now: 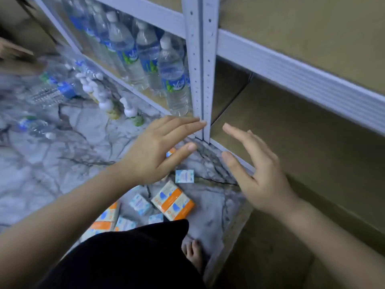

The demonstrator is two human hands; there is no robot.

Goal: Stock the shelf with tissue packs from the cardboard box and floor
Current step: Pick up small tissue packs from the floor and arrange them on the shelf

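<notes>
- left hand (pixel 154 151) and right hand (pixel 258 172) both spread wide, holding nothing
- tissue packs (pixel 173 200) on marble floor (pixel 62 184) at 6 o'clock; bottom shelf (pixel 291 142) at 3 o'clock bare; stocking barely begun

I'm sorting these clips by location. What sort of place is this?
Probably a shop stockroom or small store: metal shelving holds rows of water bottles, and tissue packs lie loose on the marble-patterned floor.

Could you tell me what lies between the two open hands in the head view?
Between the left hand and right hand, the head view shows the shelf upright's foot and bare marble floor; a small blue tissue pack lies just below.
</notes>
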